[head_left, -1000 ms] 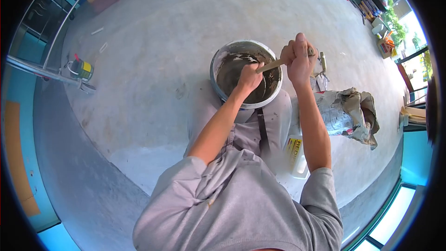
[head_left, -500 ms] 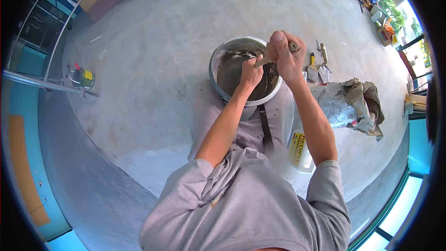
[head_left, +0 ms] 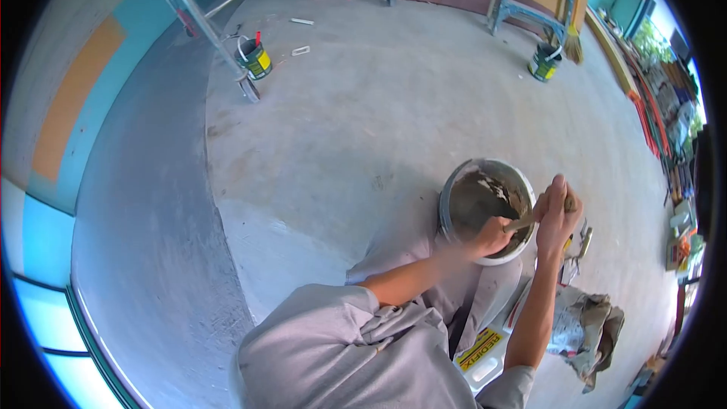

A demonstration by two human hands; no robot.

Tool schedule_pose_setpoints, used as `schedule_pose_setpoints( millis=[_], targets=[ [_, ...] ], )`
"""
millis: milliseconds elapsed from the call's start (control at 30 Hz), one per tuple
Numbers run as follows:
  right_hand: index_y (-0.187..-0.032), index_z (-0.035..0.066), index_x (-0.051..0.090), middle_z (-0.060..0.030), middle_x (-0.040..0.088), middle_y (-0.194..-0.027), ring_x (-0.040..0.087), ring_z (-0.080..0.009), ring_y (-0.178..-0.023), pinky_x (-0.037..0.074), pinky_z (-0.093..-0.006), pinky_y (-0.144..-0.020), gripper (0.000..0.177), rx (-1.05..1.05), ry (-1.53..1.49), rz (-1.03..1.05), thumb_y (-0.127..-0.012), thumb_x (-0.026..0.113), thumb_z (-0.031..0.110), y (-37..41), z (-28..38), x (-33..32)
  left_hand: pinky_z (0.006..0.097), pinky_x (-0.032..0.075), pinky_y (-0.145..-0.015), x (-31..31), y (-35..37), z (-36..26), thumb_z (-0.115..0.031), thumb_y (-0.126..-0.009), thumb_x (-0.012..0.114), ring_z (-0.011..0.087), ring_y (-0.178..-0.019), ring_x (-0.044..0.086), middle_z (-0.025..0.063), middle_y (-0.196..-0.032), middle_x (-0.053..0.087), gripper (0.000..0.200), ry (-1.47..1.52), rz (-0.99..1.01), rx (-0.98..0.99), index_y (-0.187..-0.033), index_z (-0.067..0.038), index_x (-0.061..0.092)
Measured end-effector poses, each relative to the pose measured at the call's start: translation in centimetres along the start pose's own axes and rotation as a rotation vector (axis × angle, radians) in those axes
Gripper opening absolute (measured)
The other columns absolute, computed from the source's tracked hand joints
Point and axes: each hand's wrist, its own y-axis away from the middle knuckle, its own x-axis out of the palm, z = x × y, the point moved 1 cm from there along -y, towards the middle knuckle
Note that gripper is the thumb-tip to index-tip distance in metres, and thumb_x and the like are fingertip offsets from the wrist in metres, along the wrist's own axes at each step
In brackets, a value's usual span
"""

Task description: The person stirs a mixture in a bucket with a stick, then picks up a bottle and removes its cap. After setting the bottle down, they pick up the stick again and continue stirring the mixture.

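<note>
A large bucket (head_left: 445, 216) stands between my knees, its inner wall smeared with grey-brown wet mix (head_left: 471, 208) that looks like mortar. Both my hands grip one wooden stick (head_left: 522, 223), which slants down into the bucket. My left hand (head_left: 494, 235) is closed round the lower part, over the bucket's opening. Higher up, at the stick's top end, my right hand (head_left: 556, 208) is wrapped round it. The stick's lower end is hidden behind my left hand and in the bucket. By my right forearm sit a white jug (head_left: 483, 360) labelled REDIFIX and a crumpled paper sack (head_left: 591, 329).
Hand tools (head_left: 581, 246) lie right of the bucket, partly behind my right arm. Two small green pails, one at left (head_left: 254, 59) and one at right (head_left: 545, 64), stand farther off. A metal frame on casters (head_left: 203, 26) and a blue stepladder (head_left: 534, 11) stand beyond.
My view has swung left and up, so the bucket and hands appear lower and farther right. The ladder and more of the left wall have come into sight. Both hands still grip the stick.
</note>
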Motion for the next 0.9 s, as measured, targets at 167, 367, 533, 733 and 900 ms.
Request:
schedule_pose_setpoints(
  millis=[167, 367, 533, 733, 900],
  targets=[
    [-0.062, 0.001, 0.042, -0.0016, 0.04, -0.052, 0.038, -0.0112, -0.047, 0.028, -0.0291, -0.045, 0.034, -0.527, 0.38, -0.007, -0.091, 0.054, 0.014, 3.1, -3.7, -0.4, 0.038, 0.041, -0.055, 0.4, -4.2, 0.8, -0.017, -0.09, 0.053, 0.0168, -0.059, 0.055, 0.021, -0.063, 0.055, 0.028, 0.055, -0.001, 0.184, -0.072, 0.004, 0.056],
    [-0.062, 0.013, 0.027, 0.0032, 0.026, -0.05, 0.024, -0.0065, -0.043, 0.019, -0.0248, -0.041, 0.041, -0.07, -0.456, -0.22, -0.099, 0.044, 0.02, 0.3, -5.3, -4.8, 0.0506, 0.044, -0.059, -1.6, -3.9, 2.0, -0.022, -0.091, 0.053, 0.0438, -0.064, 0.059, 0.0248, -0.065, 0.059, 0.034, -0.411, -0.037, 0.209, -0.067, 0.0, 0.062],
    [-0.061, 0.013, 0.028, 0.0042, 0.024, -0.048, 0.023, -0.0052, -0.04, 0.017, -0.0235, -0.037, 0.045, 0.003, -0.2, -0.13, -0.1, 0.044, 0.025, -0.9, -1.2, -2.8, 0.0505, 0.043, -0.057, 0.7, 0.0, -0.6, -0.023, -0.092, 0.052, 0.0434, -0.062, 0.058, 0.0266, -0.064, 0.057, 0.037, -0.198, -0.09, 0.022, -0.066, 0.002, 0.062],
    [-0.06, 0.009, 0.031, 0.0023, 0.027, -0.05, 0.025, -0.0065, -0.044, 0.017, -0.0259, -0.042, 0.046, -0.287, -0.127, -0.107, -0.099, 0.048, 0.029, 1.2, -3.1, -1.6, 0.044, 0.039, -0.051, 1.6, -3.6, 1.4, -0.017, -0.09, 0.053, 0.0357, -0.05, 0.051, 0.0233, -0.059, 0.055, 0.029, -0.075, -0.108, 0.195, -0.067, 0.001, 0.059],
    [-0.06, 0.009, 0.028, 0.0022, 0.024, -0.053, 0.025, -0.0085, -0.047, 0.018, -0.0266, -0.045, 0.046, -0.319, -0.207, -0.124, -0.097, 0.049, 0.025, 1.9, -4.3, -2.4, 0.0421, 0.037, -0.047, 0.6, -5.4, 2.2, -0.02, -0.088, 0.058, 0.0322, -0.044, 0.05, 0.0214, -0.054, 0.052, 0.033, -0.127, -0.084, 0.243, -0.063, 0.001, 0.056]
  ],
)
